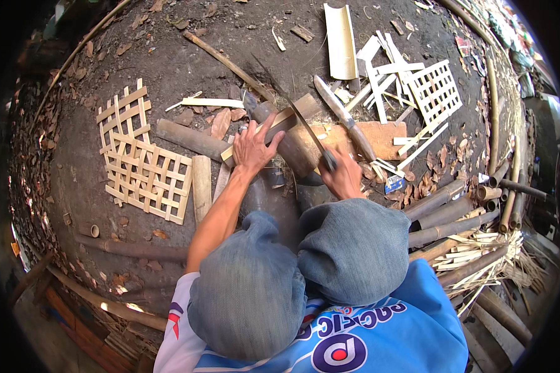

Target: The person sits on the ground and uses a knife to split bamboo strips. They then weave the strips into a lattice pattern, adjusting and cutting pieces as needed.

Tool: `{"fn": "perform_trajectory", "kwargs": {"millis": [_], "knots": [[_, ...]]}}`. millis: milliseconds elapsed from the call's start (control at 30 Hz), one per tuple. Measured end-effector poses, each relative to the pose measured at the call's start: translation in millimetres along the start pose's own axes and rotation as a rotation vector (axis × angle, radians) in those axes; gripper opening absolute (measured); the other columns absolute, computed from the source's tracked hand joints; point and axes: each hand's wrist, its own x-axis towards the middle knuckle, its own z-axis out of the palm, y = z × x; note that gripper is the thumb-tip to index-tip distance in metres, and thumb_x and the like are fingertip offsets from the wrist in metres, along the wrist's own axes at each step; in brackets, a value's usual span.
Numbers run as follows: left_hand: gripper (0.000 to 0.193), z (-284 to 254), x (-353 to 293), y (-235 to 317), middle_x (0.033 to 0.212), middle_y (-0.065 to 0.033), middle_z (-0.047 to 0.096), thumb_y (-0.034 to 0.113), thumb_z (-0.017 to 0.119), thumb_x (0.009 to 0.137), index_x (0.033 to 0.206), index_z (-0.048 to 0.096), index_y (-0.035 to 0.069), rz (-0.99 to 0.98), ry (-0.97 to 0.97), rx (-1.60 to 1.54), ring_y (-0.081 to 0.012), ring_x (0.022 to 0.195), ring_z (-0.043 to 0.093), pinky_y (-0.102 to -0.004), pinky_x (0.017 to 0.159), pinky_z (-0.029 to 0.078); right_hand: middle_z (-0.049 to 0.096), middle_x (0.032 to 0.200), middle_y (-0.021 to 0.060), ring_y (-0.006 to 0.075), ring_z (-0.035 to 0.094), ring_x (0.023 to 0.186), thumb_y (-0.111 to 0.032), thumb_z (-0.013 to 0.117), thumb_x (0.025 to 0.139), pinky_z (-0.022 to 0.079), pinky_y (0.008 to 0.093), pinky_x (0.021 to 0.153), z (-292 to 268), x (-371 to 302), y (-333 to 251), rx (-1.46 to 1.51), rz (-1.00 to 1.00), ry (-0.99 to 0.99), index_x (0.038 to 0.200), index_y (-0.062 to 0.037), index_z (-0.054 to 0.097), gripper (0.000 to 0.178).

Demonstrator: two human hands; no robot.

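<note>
My right hand (343, 174) is closed round the dark handle of a hand saw (300, 119), whose long blade points away to the far left. The blade crosses a split bamboo piece (281, 124) that lies at a slant over a thick block of wood or bamboo (297, 152). My left hand (253, 148) grips the bamboo piece left of the blade, thumb on the near side. How deep the blade sits in the bamboo, I cannot tell. A large knife (343, 118) with a wooden handle lies just right of the saw, across a brown board (379, 138).
Woven bamboo lattices lie on the dirt at left (148, 171) and right (438, 87). A half bamboo tube (340, 43) and loose strips (379, 81) are at the far right. Bamboo poles (445, 214) and shavings (470, 248) are piled near right. My knees (354, 248) flank the work.
</note>
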Motion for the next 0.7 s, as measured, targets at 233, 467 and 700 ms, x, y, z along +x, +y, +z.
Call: {"fn": "perform_trajectory", "kwargs": {"millis": [233,467,700], "knots": [[0.058,-4.9,0.8,-4.0,0.095,-0.0134,0.058,0.06,0.058,0.094,0.147,0.051,0.037,-0.032,-0.014,-0.003,-0.033,0.082,0.062,-0.0455,0.073,0.045,0.054,0.093,0.0091,0.0305,0.065,0.078,-0.028,0.071,0.085,0.052,0.0443,0.067,-24.5,-54.6,11.7,-0.021,0.08,-0.097,0.143,-0.0355,0.054,0.061],[0.059,-8.8,-6.0,-12.6,0.094,-0.0127,0.059,0.061,0.056,0.094,0.148,0.049,0.038,-0.025,0.0,0.026,-0.0327,0.082,0.061,-0.046,0.073,0.044,0.058,0.09,0.0113,0.0312,0.065,0.075,-0.025,0.069,0.084,0.052,0.0447,0.065,9.4,35.0,-13.4,0.065,-0.02,-0.087,0.137,-0.0316,0.061,0.054],[0.053,-1.8,3.2,-5.8,0.085,-0.0113,0.059,0.051,0.051,0.101,0.152,0.045,0.035,-0.05,-0.018,-0.06,-0.0323,0.076,0.064,-0.0483,0.069,0.047,0.057,0.082,0.0093,0.0256,0.063,0.069,-0.015,0.069,0.087,0.051,0.0385,0.061,-13.0,34.9,-11.9,0.237,-0.112,0.228,0.116,-0.01,0.07,0.029]]}}
